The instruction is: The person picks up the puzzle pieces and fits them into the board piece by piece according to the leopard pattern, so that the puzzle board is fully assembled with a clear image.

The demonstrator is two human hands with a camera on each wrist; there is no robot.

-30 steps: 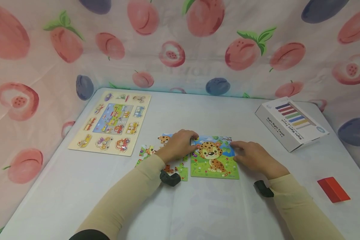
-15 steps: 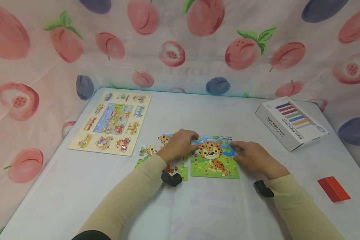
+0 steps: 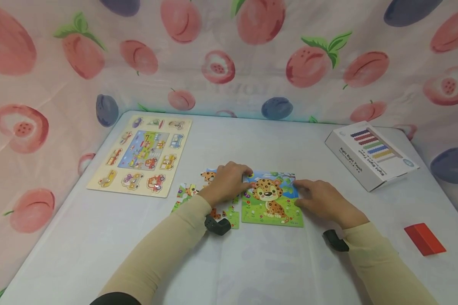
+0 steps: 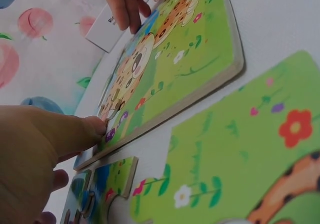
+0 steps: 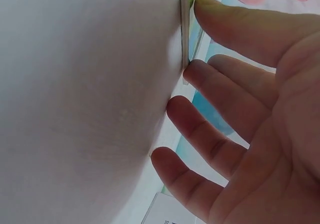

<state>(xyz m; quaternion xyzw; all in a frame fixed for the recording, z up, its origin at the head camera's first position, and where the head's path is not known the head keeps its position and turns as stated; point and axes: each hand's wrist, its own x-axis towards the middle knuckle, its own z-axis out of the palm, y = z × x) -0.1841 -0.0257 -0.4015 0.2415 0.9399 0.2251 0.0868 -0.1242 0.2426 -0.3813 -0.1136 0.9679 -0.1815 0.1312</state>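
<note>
A square leopard jigsaw puzzle [image 3: 272,207] lies in front of the person, its picture complete as far as it shows. My left hand [image 3: 227,182] holds its upper left side; in the left wrist view the thumb [image 4: 90,130] presses near the edge. At the upper right side my right hand [image 3: 324,201] holds the puzzle with thumb and forefinger, while the other fingers [image 5: 192,126] reach out loosely in the right wrist view. Under and beside the left hand lies a second, partly filled leopard puzzle [image 3: 233,220] with gaps; the hand and forearm hide part of it.
A wooden vehicle puzzle board [image 3: 131,169] lies at the far left. A white box [image 3: 370,156] with coloured strips printed on it stands at the back right. Nearer on the right is a red block [image 3: 425,239]. Fruit-patterned cloth [image 3: 252,84] hangs behind the white table [image 3: 271,271].
The complete leopard puzzle has shifted very slightly left between the hands. The right thumb has moved a little left with it; the hands otherwise keep their places.
</note>
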